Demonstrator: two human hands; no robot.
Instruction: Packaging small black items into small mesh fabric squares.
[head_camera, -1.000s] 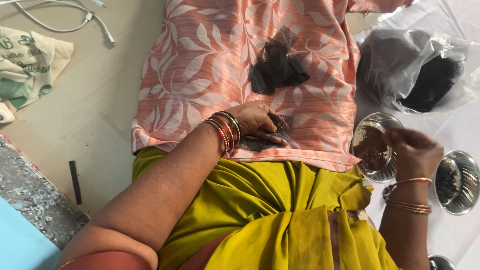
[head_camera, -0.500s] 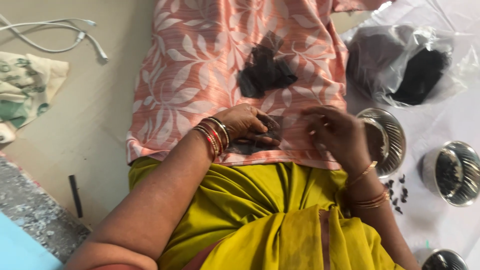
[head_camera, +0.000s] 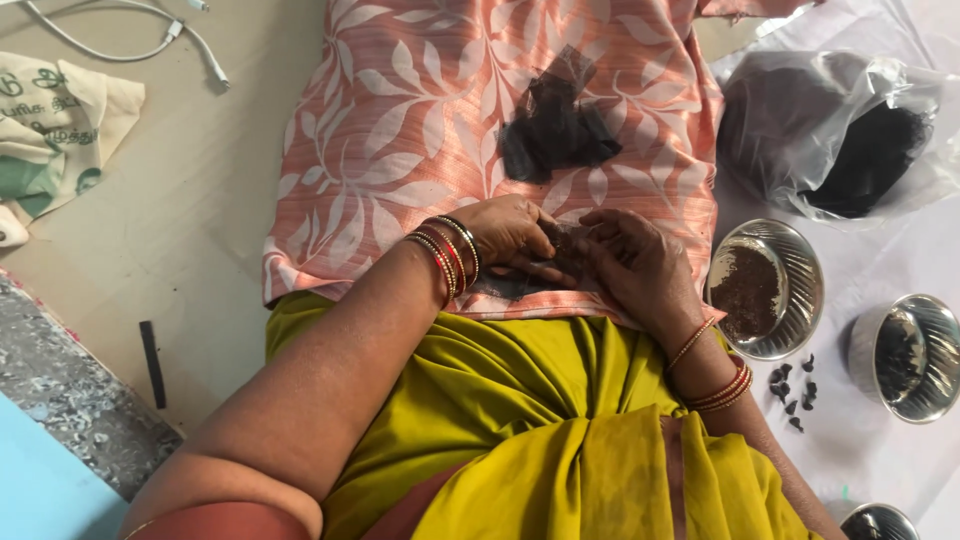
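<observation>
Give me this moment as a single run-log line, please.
left hand: on dark clump | right hand: pinching same clump | surface: pink leaf-print cloth | nearby: steel bowl, right side

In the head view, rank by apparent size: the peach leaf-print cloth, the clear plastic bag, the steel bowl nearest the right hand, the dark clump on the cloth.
1. Cloth
2. Bag
3. Bowl and clump: alike, unranked.

— What lies under the left hand (head_camera: 510, 235)?
— A matt, woven pink cloth (head_camera: 420, 120) with pale leaves.
— And beside the right hand (head_camera: 635, 265)?
— A shiny metal bowl (head_camera: 800, 270); beyond it, a glossy, crinkled clear plastic bag (head_camera: 930, 100).
</observation>
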